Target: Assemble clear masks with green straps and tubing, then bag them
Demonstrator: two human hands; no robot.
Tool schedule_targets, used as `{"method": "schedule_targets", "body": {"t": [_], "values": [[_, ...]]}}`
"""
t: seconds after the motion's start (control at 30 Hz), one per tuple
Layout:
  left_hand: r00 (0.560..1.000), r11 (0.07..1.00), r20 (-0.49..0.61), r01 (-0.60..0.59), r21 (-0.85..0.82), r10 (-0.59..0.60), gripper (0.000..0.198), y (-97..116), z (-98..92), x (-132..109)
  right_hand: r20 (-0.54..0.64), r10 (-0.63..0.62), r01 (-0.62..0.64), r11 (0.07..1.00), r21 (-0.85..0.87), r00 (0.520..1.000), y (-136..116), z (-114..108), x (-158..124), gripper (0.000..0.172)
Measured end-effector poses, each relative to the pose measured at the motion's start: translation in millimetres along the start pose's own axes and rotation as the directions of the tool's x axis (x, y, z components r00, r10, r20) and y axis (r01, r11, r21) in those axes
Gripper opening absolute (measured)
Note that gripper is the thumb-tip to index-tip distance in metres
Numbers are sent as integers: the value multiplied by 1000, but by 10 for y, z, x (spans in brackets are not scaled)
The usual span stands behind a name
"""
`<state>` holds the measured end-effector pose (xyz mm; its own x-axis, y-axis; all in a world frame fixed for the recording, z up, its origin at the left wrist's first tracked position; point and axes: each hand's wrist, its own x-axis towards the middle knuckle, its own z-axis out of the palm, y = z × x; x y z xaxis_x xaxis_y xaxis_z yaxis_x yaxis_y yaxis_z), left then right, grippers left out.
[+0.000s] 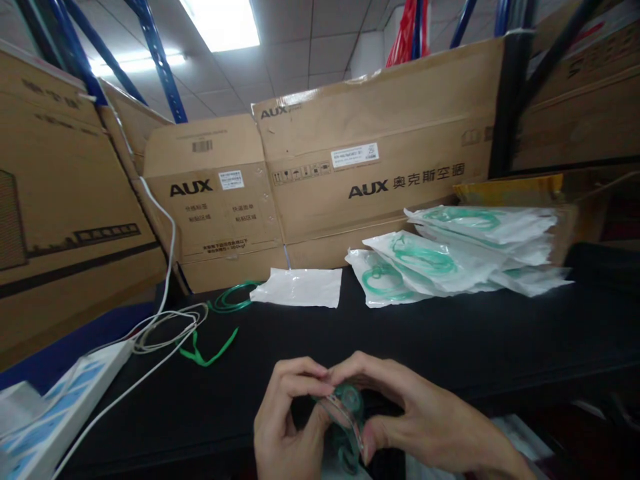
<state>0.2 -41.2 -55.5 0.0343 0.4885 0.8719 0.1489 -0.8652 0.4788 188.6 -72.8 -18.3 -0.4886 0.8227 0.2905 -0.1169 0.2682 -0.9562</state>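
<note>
Holding close at the bottom of the view, both hands meet over one small thing: a green-tinted plastic piece (347,413), clear in parts, pinched just above the near edge of the black tabletop (450,347). The left hand (287,420) curls in from its side, fingers bent and thumb pressed to the piece. The right hand (425,420) closes over the top, fingertips touching the left hand's. So both are grasping it, and it sits right between them, partly hidden by the fingers. I can't make out its exact shape.

Further back, well apart from the hands, a flat white plastic bag (300,288) lies on the tabletop. Just to its right there's a stack of sealed packets (465,257), each showing coiled green tubing through the wrap, overlapping and fanned out. Left of the bag, a loose coil of green tubing (233,298) rests beside a tangle of white cable (165,327). A thin green strap (205,353) lies bent in front of it.

Down at the left edge, a white power strip (55,413) runs off the corner with the cable trailing to it. Behind it all stand big cardboard boxes (375,147) marked AUX, walling in the back of the tabletop.
</note>
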Motion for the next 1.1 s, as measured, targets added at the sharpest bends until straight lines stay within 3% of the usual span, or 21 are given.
{"method": "schedule_targets", "body": {"t": [0.2,0.4,0.6,0.8,0.93,1.1], "values": [[1000,998,1,-20,52,20,18,19,3,-15,-30,-27,26,999,-32,999,33,11,6,37],[997,993,-11,-79,83,81,23,8,39,-63,-44,-133,124,980,-159,990,59,3,6,33],[999,995,-45,-15,102,19,21,22,81,-101,-25,-168,158,961,-229,986,64,-6,34,30],[1000,995,18,8,95,-10,18,55,69,-80,-31,-217,194,922,-335,976,107,-16,34,25],[999,992,6,-47,115,47,16,61,75,-62,-30,-232,206,912,-355,972,104,-19,27,19],[977,968,-86,-177,177,194,14,27,122,-67,-81,-220,178,917,-357,972,70,-17,31,37]]}}
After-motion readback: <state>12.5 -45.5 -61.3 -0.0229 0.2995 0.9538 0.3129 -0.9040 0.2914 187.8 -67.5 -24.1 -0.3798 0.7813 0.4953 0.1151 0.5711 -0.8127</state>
